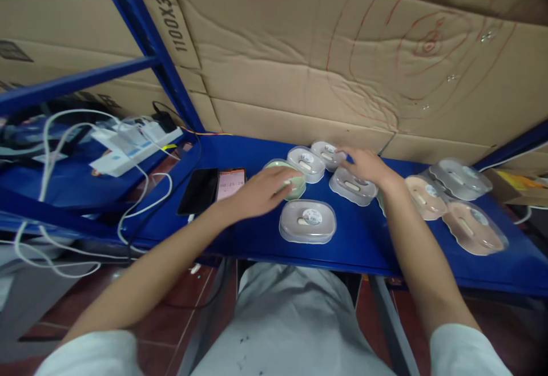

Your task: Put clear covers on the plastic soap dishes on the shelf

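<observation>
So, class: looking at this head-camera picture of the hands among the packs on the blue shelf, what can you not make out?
- The green pack: the left hand covers much of it.
- Fingertips of the right hand: blurred against the clear pack, so contact is unclear.
- Round labels, as on the near pack: too small to read.
- Phone screen: digits blurred.
- Things behind the power strip, left: dark, tangled in cables.

Blue shelf (257,233): painted metal, smooth, slight sheen. On it, oval cases (307,221): clear glossy plastic lids over matt pastel bases. Behind shelf, cardboard (342,56): matt, creased, red-scribbled. Phone (199,191): glossy glass.
</observation>
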Motion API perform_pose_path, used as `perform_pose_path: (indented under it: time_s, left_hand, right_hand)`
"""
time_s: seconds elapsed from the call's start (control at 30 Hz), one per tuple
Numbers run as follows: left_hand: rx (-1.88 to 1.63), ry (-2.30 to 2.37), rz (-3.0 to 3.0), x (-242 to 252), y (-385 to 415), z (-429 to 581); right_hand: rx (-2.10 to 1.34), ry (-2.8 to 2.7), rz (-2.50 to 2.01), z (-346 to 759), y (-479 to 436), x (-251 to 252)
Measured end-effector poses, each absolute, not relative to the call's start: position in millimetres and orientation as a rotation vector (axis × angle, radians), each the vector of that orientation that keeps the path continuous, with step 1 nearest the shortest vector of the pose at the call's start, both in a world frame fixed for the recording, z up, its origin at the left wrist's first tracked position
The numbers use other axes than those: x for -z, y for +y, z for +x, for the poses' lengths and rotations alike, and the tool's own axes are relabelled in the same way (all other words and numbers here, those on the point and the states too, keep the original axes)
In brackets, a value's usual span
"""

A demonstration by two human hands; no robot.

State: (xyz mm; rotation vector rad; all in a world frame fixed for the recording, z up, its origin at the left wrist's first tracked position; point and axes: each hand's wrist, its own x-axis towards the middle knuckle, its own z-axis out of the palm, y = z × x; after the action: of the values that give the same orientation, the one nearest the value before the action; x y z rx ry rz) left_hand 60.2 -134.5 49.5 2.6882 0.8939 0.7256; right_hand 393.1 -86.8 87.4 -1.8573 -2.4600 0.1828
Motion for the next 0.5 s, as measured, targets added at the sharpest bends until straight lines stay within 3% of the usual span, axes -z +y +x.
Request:
perform_pose_path:
  time_s: [0.2,0.5]
  left_hand:
    - [-0.368,0.825,2.728,-66.5,-31.1,89.8]
    - [-0.297,1.108,2.731,-52.5,8.3,53.8]
  right_hand:
    - [-0.298,-2.410,-2.077,373.1,-24.2,-82.2]
    - [-0.448,-2.414,-1.985,410.7,-24.4,-87.2]
